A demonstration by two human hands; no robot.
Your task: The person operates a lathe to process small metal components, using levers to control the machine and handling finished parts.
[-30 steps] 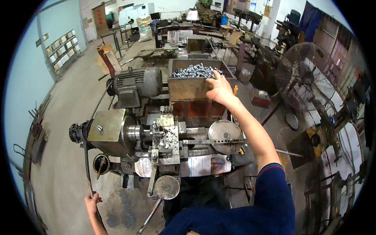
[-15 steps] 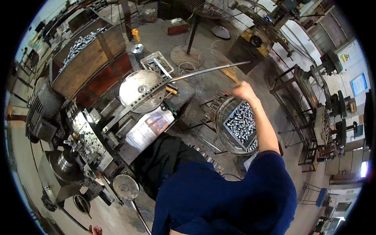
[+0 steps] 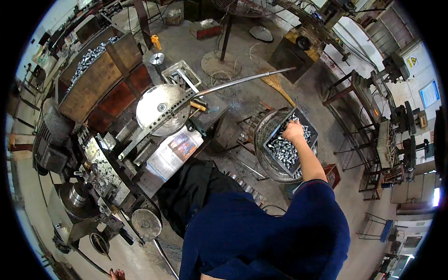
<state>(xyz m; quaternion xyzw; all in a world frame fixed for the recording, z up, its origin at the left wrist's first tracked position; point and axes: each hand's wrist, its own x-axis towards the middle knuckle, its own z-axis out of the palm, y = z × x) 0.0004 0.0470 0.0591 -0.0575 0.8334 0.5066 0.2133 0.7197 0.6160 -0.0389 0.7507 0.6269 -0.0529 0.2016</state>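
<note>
My right hand (image 3: 293,131) reaches down into a square dark tray (image 3: 308,122) heaped with small shiny metal parts (image 3: 285,153). Its fingers are bunched among the parts, and what lies between the fingertips is hidden. The tray rests in a round metal basin (image 3: 260,156). At the lower left edge only the fingers of my left hand (image 3: 117,274) show, apart and slightly bent, close to the end of a thin dark rod (image 3: 88,265). The rest of that hand is out of view.
A long metal lever (image 3: 233,87) extends from beside a round metal disc (image 3: 161,106) on the machine. Printed paper (image 3: 173,154) lies before it. A large wooden bin (image 3: 93,89) of metal parts stands far left. A broom (image 3: 276,87) lies beyond the basin; a fan stand (image 3: 226,42) rises behind.
My right hand has come down from above the basin's far edge into the tray of metal parts. My left hand stays at the lower left edge, shifted slightly right.
</note>
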